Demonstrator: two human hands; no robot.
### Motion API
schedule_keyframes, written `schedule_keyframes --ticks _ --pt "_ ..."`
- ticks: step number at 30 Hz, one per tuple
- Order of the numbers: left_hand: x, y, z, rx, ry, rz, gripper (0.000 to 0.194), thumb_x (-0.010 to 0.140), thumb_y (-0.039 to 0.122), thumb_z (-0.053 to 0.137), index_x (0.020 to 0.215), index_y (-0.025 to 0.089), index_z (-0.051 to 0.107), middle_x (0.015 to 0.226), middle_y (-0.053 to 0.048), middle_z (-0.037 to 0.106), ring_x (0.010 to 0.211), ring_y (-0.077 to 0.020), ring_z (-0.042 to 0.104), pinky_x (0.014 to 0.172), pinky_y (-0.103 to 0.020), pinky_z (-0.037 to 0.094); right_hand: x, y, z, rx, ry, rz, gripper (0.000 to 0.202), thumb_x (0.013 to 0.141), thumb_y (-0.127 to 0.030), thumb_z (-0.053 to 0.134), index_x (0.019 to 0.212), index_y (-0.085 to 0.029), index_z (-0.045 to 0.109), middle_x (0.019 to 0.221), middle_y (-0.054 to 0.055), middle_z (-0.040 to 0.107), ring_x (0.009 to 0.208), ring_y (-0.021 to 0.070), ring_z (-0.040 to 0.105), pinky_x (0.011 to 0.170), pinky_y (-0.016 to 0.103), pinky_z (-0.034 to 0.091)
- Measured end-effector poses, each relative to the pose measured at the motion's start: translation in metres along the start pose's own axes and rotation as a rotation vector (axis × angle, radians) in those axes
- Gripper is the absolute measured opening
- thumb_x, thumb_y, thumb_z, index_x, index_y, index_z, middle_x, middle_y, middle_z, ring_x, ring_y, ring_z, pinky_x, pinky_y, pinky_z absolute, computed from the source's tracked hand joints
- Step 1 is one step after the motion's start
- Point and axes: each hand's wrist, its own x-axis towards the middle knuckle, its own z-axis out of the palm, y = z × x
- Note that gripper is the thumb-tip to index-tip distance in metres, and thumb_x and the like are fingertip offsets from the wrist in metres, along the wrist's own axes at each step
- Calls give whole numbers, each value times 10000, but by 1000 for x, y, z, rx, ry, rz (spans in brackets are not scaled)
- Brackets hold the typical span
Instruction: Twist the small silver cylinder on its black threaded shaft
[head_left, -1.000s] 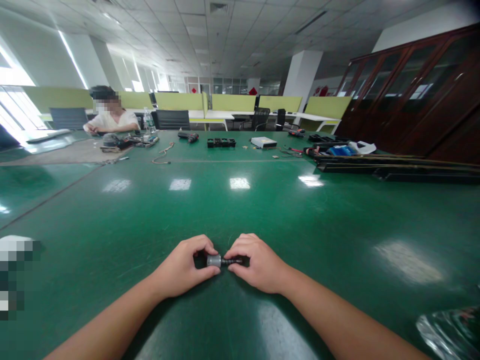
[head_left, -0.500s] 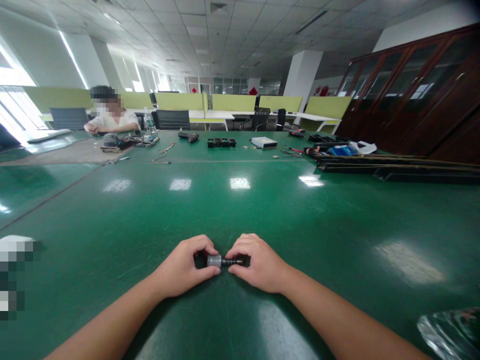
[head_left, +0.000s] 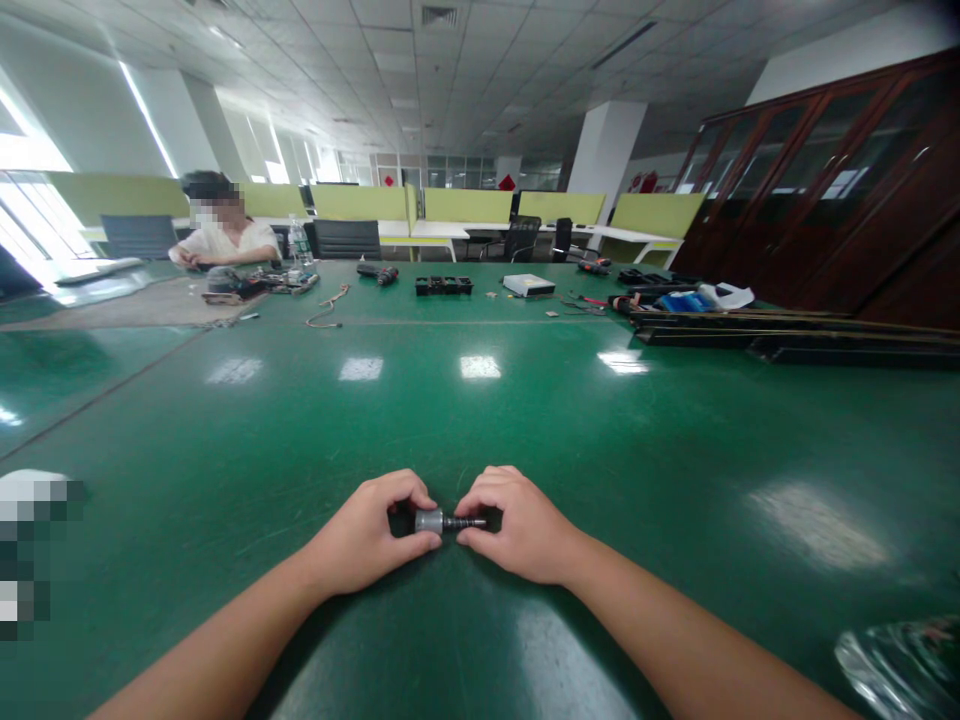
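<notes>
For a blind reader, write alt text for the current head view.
Two bare hands, left and right, meet at a small metal part with a grey cylinder and dark ribbed shaft on a green table; tools lie beyond.

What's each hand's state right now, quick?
Left hand: closed, holding the grey cylinder.
Right hand: thumb and fingers either side of the dark shaft; grip cannot be told.

You are wearing one camera on your head, and it is facing forward and down across the green table (head_left: 480, 430), viewing your left hand (head_left: 371, 532) and right hand (head_left: 521, 525) from close above while reaching the distant desks (head_left: 424, 230) and ceiling (head_left: 487, 60)
</notes>
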Motion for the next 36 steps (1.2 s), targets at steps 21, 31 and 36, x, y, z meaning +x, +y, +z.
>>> schedule_keyframes --ticks 21,31,36 --pt "-1 2 -1 -14 15 -16 140 774 235 720 849 180 616 880 -7 647 800 -171 587 711 -269 416 1 -1 -5 -19 21 47 119 693 -129 754 762 -196 683 745 -10 656 778 164 574 780 331 389" --pt "1 1 -3 -1 31 -47 144 778 260 714 839 185 609 873 -5 664 774 -163 582 690 -259 421 -2 23 -22 -21 26 131 95 677 -124 735 702 -194 675 685 -11 636 708 156 567 734 315 404" --pt "1 1 -2 9 37 -41 147 775 264 713 843 183 611 871 -10 669 767 -165 583 685 -263 424 -1 17 -19 -49 20 105 107 678 -122 740 718 -200 679 694 -20 640 722 159 579 801 352 392"
